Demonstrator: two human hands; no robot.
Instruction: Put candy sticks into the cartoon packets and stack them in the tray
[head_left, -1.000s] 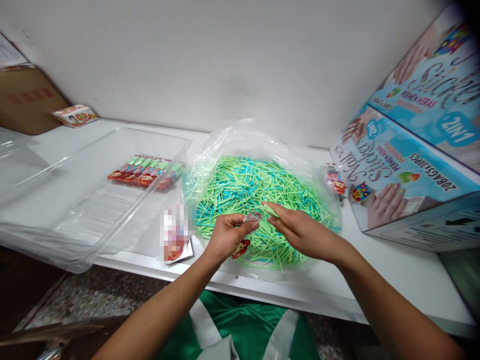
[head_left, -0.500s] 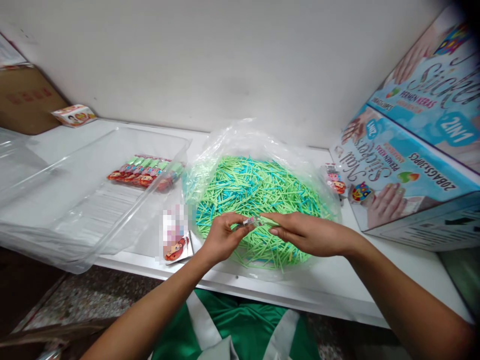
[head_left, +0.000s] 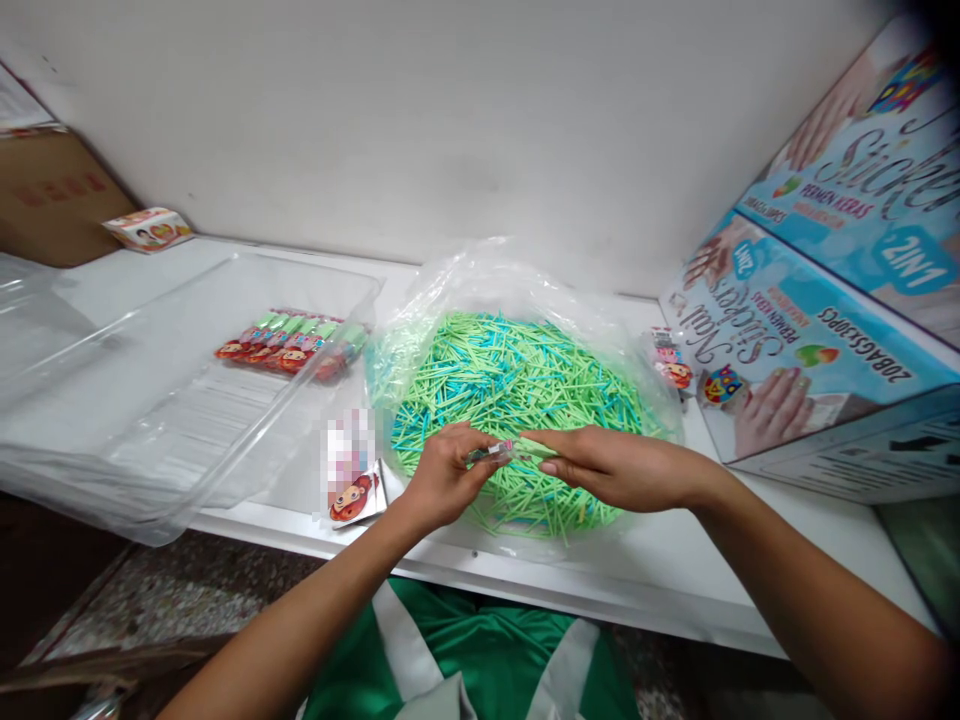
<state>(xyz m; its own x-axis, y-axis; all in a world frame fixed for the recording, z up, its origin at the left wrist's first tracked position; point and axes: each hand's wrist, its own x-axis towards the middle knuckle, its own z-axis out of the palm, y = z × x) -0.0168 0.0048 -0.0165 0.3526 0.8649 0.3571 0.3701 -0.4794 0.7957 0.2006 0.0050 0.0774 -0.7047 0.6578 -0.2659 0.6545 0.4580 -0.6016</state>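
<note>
My left hand (head_left: pixel 444 477) is closed in a pinch on a small clear packet (head_left: pixel 491 453), held above the near edge of a heap of green and blue sticks (head_left: pixel 517 390). My right hand (head_left: pixel 615 468) meets it from the right, with its fingers pinched on a green stick (head_left: pixel 530 446) whose end touches the packet's mouth. The sticks lie in an open clear plastic bag (head_left: pixel 480 280) on the white table (head_left: pixel 675 560).
A row of filled red and green packets (head_left: pixel 289 343) lies inside a large clear bag (head_left: pixel 150 400) on the left. Printed cards (head_left: pixel 352 480) lie by the table's front edge. Blue sticker boxes (head_left: pixel 817 340) stand at the right. A brown carton (head_left: pixel 45 195) sits far left.
My right hand has drawn in and turned toward my left hand, bringing a green stick to the packet. The left hand has rotated the packet, so its red printed end no longer hangs below.
</note>
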